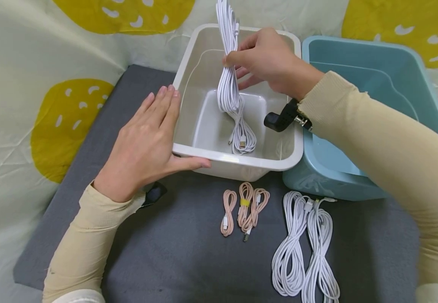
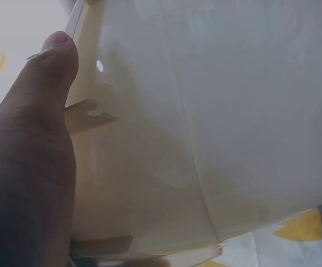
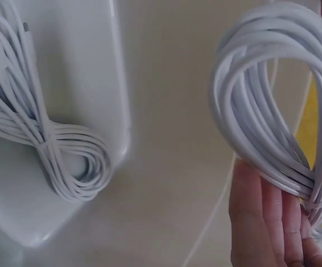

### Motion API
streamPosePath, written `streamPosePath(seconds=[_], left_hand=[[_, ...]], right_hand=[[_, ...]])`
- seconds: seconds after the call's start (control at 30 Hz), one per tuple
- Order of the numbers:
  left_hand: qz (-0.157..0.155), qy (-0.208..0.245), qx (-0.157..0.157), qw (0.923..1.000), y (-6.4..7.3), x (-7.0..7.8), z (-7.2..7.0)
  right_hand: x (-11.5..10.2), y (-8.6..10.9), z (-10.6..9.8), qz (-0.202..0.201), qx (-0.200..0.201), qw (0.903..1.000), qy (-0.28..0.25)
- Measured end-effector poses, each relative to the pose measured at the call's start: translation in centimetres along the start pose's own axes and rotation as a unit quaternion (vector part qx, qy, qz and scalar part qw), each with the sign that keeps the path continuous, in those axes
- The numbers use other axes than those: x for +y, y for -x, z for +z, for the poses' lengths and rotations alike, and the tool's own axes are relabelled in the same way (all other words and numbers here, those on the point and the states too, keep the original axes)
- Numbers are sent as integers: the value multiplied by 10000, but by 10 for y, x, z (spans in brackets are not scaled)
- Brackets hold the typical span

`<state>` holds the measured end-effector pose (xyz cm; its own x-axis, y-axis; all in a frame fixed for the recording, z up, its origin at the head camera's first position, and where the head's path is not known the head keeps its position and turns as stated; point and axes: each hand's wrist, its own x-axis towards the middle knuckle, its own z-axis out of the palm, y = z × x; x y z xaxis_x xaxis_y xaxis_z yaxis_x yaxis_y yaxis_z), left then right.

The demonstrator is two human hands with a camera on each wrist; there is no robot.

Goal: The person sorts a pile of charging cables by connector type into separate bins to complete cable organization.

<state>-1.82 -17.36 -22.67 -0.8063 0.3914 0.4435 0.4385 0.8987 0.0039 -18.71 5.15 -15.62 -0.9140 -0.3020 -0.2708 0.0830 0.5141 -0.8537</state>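
Note:
My right hand (image 1: 266, 63) pinches a coiled white USB cable (image 1: 228, 86) at its middle, above the inside of the off-white bin (image 1: 237, 162). In the right wrist view the held cable (image 3: 272, 33) shows one wide loop, with fingers behind it. Another coiled white cable (image 3: 74, 161) lies on the bin's floor, its metal USB plug visible. My left hand (image 1: 143, 139) rests on the bin's left front corner, fingers straight along the left rim and thumb along the front rim. The left wrist view shows that thumb (image 2: 44, 94) against the bin wall (image 2: 250, 122).
A blue bin (image 1: 355, 191) stands against the off-white one on the right. In front, on the dark grey surface (image 1: 188, 252), lie pink coiled cables (image 1: 229, 212) and two white coiled cables (image 1: 288, 261). A cloth with yellow patterns (image 1: 71, 126) hangs behind and at left.

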Motion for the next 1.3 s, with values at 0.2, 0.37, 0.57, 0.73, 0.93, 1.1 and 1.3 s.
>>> streamPosePath(seconds=[0.2, 0.37, 0.57, 0.73, 0.93, 1.1, 1.3], left_hand=[[4, 11, 15, 10000, 0, 1, -1], [39, 21, 38, 10000, 0, 1, -3], [23, 22, -4, 10000, 0, 1, -5], [2, 27, -59, 10000, 0, 1, -5], [6, 10, -9, 10000, 1, 1, -5], [-14, 24, 32, 10000, 2, 1, -4], [-36, 41, 11, 10000, 4, 1, -1]], right_hand=[[4, -1, 2, 130, -181, 9990, 377], [8, -1, 1, 193, -349, 9966, 715], [14, -2, 0, 257, -607, 9886, 1353], [15, -2, 0, 378, -669, 9848, 1558], [16, -4, 0, 412, -711, 9821, 1697], [16, -5, 1, 516, -737, 9769, 1939], [15, -4, 4, 550, -677, 9733, 2122]])
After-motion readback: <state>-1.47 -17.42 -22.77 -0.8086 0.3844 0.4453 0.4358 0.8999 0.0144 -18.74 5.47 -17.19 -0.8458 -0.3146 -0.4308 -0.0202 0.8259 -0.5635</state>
